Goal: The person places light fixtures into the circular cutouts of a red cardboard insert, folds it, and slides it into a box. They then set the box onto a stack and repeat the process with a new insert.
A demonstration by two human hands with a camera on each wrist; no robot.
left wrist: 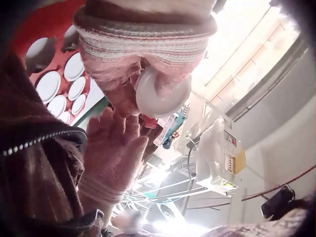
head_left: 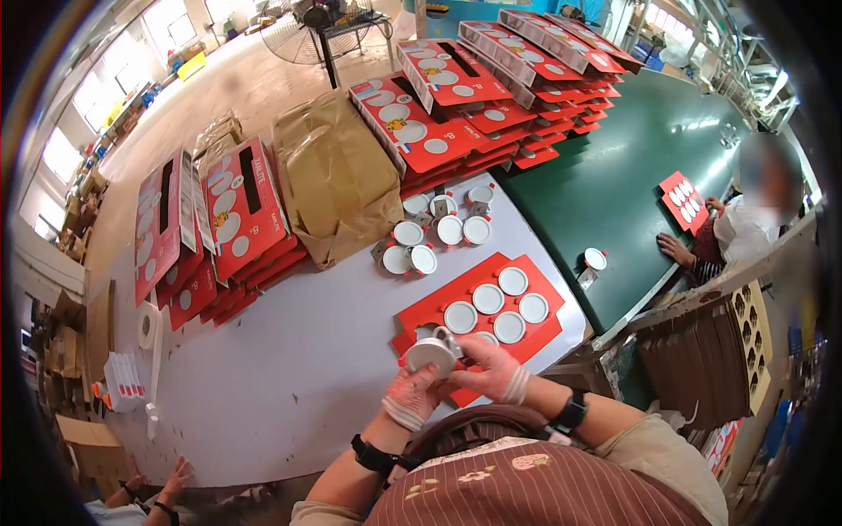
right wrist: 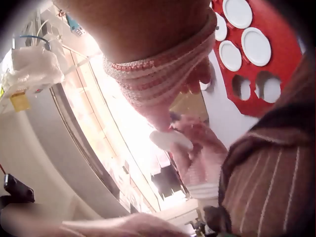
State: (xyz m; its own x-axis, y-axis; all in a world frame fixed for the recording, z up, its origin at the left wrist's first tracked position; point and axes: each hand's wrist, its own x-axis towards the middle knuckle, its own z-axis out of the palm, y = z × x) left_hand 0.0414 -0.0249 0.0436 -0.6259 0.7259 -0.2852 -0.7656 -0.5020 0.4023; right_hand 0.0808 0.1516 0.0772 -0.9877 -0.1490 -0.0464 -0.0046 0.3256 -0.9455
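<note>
White round downlight [head_left: 430, 355], lower centre: grasped by left hand [head_left: 410, 396], presumably steadied for right hand [head_left: 491, 368], whose hold is unclear; red card insert [head_left: 445, 291] close, likely for reach.

A smooth white disc [head_left: 430, 356], plastic by its look, is held by the left hand [head_left: 414, 394] and right hand [head_left: 491, 372], both covered in matt knitted cloth with ribbed cuffs. The pale surface [head_left: 254, 394] appears smooth. Near its right edge, a red sheet [head_left: 548, 279] looks like smooth card, its white discs [head_left: 488, 299] plastic-like. Along the far edge, a package [head_left: 333, 175] has creased brown paper beside smooth, printed card cartons [head_left: 250, 197]. Beyond the right edge, a green surface [head_left: 614, 188] gleams glossily. The striped apron [head_left: 535, 486] is matt cloth.
</note>
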